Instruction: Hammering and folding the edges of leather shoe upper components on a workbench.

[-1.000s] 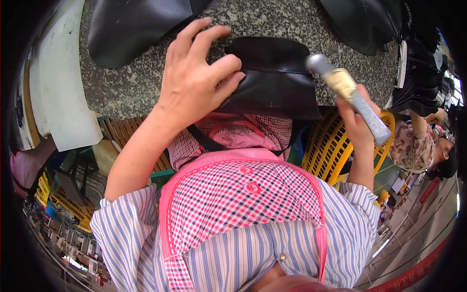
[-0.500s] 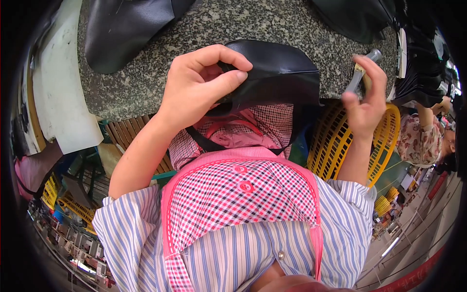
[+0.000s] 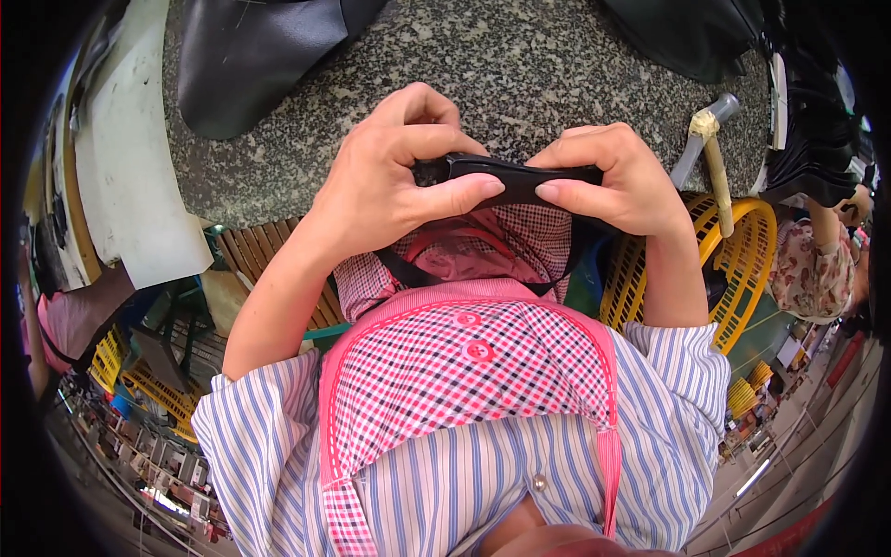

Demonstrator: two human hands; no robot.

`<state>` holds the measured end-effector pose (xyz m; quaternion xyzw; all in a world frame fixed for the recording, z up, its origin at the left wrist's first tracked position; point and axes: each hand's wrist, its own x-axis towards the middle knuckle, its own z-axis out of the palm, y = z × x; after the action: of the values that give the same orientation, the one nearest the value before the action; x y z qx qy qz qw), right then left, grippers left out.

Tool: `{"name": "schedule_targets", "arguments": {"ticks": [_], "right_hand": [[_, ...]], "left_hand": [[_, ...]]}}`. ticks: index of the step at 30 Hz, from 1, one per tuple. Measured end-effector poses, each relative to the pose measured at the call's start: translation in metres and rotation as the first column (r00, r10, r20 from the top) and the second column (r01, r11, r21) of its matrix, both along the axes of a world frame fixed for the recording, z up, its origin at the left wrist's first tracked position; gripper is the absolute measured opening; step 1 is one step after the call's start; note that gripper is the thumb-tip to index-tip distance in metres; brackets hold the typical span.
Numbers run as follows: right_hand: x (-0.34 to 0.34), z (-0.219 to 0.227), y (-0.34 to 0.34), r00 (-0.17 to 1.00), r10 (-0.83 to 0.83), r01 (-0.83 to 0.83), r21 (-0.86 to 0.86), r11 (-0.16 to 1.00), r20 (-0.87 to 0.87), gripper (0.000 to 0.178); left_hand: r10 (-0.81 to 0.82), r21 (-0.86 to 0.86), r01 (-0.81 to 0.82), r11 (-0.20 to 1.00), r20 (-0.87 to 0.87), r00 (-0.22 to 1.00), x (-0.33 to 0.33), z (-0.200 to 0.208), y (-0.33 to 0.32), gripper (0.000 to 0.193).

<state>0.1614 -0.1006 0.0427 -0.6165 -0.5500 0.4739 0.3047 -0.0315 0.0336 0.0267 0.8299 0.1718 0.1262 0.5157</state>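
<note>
My left hand (image 3: 394, 181) and my right hand (image 3: 608, 176) both grip a folded black leather piece (image 3: 515, 178), held edge-on between thumbs and fingers just above the near edge of the speckled granite table (image 3: 520, 65). The two hands nearly touch across it. A hammer with a metal head and a tape-wrapped wooden handle (image 3: 710, 158) lies on the table to the right of my right hand, not held.
Black leather pieces (image 3: 251, 51) lie at the far left and far right (image 3: 687, 32) of the table. A white board (image 3: 130, 167) stands left. A yellow plastic basket (image 3: 742, 269) sits below right, beside another person in a floral sleeve (image 3: 812, 269).
My right hand set the hammer down on the table and came over to grip the leather piece. The left hand pulled the piece off the table toward me, and it is folded.
</note>
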Motion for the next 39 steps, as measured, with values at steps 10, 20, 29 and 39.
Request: {"name": "schedule_targets", "arguments": {"ticks": [10,20,29,39], "right_hand": [[0.004,0.002,-0.001,0.964,-0.088,0.049,-0.157,0.986,-0.251,0.020],[0.002,-0.002,-0.013,0.908,-0.310,0.307,-0.056,0.950,-0.281,0.016],[0.011,-0.009,-0.018,0.803,-0.427,0.469,-0.002,0.883,-0.416,0.014],[0.138,0.050,-0.011,0.032,-0.798,-0.040,0.798,0.601,0.602,0.021]], "left_hand": [[0.053,-0.557,-0.087,0.826,-0.076,0.996,0.001,-0.001,-0.008,0.018],[0.056,-0.656,-0.052,0.753,-0.015,0.998,-0.001,-0.004,-0.005,0.019],[0.053,-0.655,-0.073,0.752,-0.051,0.997,-0.006,-0.010,0.002,0.023],[0.358,0.493,-0.459,0.739,0.289,0.888,-0.009,0.025,0.087,0.040]]}}
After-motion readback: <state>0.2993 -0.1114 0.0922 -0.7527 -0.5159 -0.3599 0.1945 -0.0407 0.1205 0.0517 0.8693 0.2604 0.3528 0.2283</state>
